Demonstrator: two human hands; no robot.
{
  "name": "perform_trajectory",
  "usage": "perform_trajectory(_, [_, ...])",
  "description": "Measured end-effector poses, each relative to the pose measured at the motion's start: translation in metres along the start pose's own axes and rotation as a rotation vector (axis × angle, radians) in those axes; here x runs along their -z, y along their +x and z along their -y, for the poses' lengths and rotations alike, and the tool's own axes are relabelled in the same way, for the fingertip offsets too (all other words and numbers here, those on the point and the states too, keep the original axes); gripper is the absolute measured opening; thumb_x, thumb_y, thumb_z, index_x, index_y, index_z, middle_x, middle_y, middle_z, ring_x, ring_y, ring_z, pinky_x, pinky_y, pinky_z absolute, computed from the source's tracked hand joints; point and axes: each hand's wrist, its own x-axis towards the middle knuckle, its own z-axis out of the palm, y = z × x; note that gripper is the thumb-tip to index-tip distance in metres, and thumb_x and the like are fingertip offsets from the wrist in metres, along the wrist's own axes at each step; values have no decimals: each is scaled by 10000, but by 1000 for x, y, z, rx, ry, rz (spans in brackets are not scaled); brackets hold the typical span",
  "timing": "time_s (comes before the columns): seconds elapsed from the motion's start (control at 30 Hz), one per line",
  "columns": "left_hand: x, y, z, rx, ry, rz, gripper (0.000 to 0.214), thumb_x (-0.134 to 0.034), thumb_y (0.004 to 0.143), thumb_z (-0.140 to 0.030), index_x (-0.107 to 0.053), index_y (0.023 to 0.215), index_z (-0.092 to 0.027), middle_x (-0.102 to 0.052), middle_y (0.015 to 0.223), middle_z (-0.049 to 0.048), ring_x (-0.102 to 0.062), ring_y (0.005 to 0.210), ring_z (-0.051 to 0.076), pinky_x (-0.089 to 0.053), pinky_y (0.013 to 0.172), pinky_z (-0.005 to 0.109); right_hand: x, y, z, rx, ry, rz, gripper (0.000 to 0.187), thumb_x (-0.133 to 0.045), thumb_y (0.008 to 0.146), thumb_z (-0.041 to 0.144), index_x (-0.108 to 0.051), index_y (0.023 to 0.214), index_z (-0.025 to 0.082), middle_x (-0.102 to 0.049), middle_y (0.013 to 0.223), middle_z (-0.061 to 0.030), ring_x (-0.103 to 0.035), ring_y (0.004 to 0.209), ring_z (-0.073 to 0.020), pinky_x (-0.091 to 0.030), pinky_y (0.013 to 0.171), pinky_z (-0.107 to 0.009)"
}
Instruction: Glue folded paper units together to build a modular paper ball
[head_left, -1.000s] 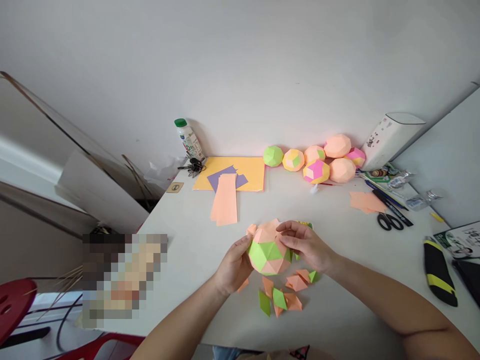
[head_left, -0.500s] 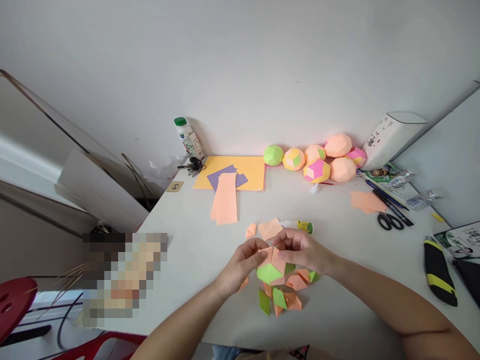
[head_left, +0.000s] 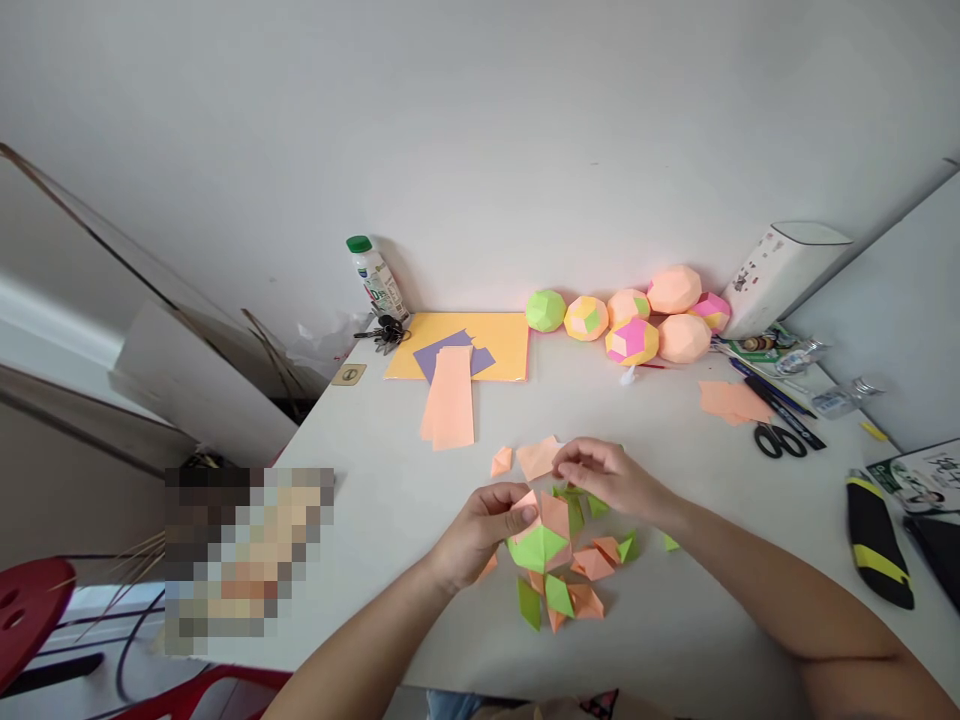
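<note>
My left hand [head_left: 484, 530] pinches a partly assembled paper ball [head_left: 541, 547] of peach and green folded pieces, thumb on its near face. My right hand [head_left: 604, 478] is just off the ball's upper right, its fingers loosely bent and apart, with nothing visible in them. It covers most of a glue tube [head_left: 621, 448], of which only a bit of the end shows. In front of the ball lie loose folded pieces, among them a green one [head_left: 559, 596] and a peach one [head_left: 596, 560]. Beyond the hands are a flat peach paper [head_left: 536, 460] and a small folded piece [head_left: 502, 461].
Several finished paper balls [head_left: 632, 341] stand along the wall. Peach strips [head_left: 453, 400] overlap a yellow sheet [head_left: 495, 340] near a bottle [head_left: 377, 278] and keys [head_left: 386, 333]. At right are scissors [head_left: 780, 441], pens [head_left: 784, 408] and a black-and-yellow case [head_left: 877, 540].
My right hand has let go of the paper ball and moved slightly up and right, over the glue tube. The ball stays in my left hand, with more green at its right side showing.
</note>
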Motion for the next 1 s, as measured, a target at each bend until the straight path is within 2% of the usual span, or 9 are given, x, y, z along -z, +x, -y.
perform_trajectory(0.07, [0,0,0,5,30,1,207,-655,775,-286,-582,639,-149,-467,626,-19,-446,589,105,-325,594,258,9,6,-7,141,-325,-214,144,-497,891,290,-598,932,197,-636,940,-61,-586,905,-206,-479,789,-348])
perform_trajectory(0.13, [1,0,0,-45,122,-9,177,-654,769,-258,-577,644,-160,-520,742,11,-523,746,151,-366,675,274,16,12,-15,255,-727,-321,120,-504,867,196,-602,932,173,-621,997,-115,-541,1025,-270,-448,848,-411])
perform_trajectory(0.2, [4,1,0,-86,208,-26,161,-643,767,-234,-571,638,-170,-565,944,49,-513,1025,222,-369,818,303,21,16,-23,274,-1024,-309,125,-505,864,173,-608,931,150,-595,1058,-161,-505,1082,-315,-421,867,-450])
perform_trajectory(0.27, [8,4,2,-56,235,-45,136,-624,769,-232,-578,653,-177,-554,1144,66,-420,1200,265,-328,918,338,23,17,-27,240,-1133,-237,140,-504,885,216,-606,947,143,-590,1062,-166,-521,1056,-311,-427,843,-432])
perform_trajectory(0.4, [16,10,5,63,179,-108,71,-626,747,-253,-630,764,-184,-518,1302,69,-423,1196,290,-304,929,372,22,15,-28,128,-1115,-98,208,-517,897,318,-590,999,153,-614,1000,-140,-563,972,-280,-447,769,-371])
perform_trajectory(0.53, [16,12,4,77,149,-137,100,-632,733,-242,-584,681,-172,-548,1273,68,-431,1160,284,-310,867,343,23,15,-28,58,-1124,-75,155,-570,813,144,-602,964,135,-639,956,-152,-581,923,-299,-443,712,-363])
perform_trajectory(0.73, [12,11,1,30,90,-94,97,-627,734,-227,-595,674,-158,-631,876,57,-530,803,197,-347,737,318,28,17,-24,65,-1040,-164,204,-521,823,108,-589,1010,151,-657,987,-127,-599,944,-262,-472,742,-346])
perform_trajectory(0.87, [8,6,-3,0,50,-78,86,-640,727,-240,-627,696,-161,-624,904,66,-534,850,215,-361,781,333,31,8,-7,230,-720,-279,247,-500,860,191,-536,1105,195,-632,1088,-99,-604,961,-223,-493,775,-332])
perform_trajectory(1.0, [7,3,-8,-31,45,-86,84,-643,710,-224,-616,653,-169,-600,1110,75,-493,1005,252,-346,846,337,31,-7,17,298,-446,-208,225,-521,871,273,-545,1087,214,-643,1050,-84,-613,932,-217,-502,772,-323])
